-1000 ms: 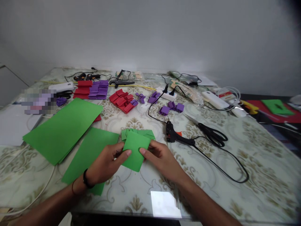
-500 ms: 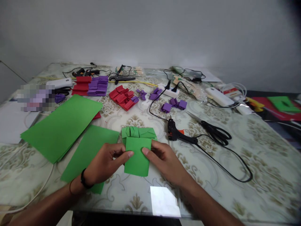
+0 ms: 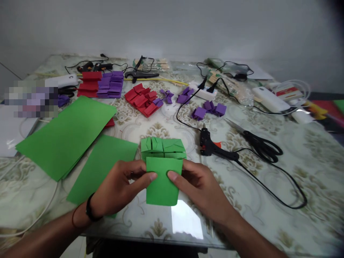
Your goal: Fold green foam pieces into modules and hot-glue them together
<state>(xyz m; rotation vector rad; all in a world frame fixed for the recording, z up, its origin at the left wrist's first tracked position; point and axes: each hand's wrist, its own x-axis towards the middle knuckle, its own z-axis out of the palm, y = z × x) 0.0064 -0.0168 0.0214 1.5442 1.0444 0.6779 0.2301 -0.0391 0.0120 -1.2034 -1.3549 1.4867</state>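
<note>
Between my two hands a piece of green paper [image 3: 162,190] is held up by its sides, roughly rectangular and facing me. My left hand [image 3: 126,184] pinches its left edge, thumb on the front and fingers behind. The right edge is gripped the same way by my right hand [image 3: 201,188]. Just beyond the paper lie folded green paper pieces [image 3: 173,145], close together on the table. The fingers behind the paper are mostly hidden. A green sheet [image 3: 104,163] lies under and beside my left forearm.
A stack of green sheets [image 3: 67,136] is at left. Red folded pieces [image 3: 141,98] and purple folded pieces [image 3: 111,84] sit farther back. To the right are a glue gun [image 3: 215,148] with its cord, black-handled scissors [image 3: 262,145] and a white power strip [image 3: 202,91].
The view has shifted and come a little closer. Both hands still pinch the green paper, and more of the folded green pieces behind it shows.
</note>
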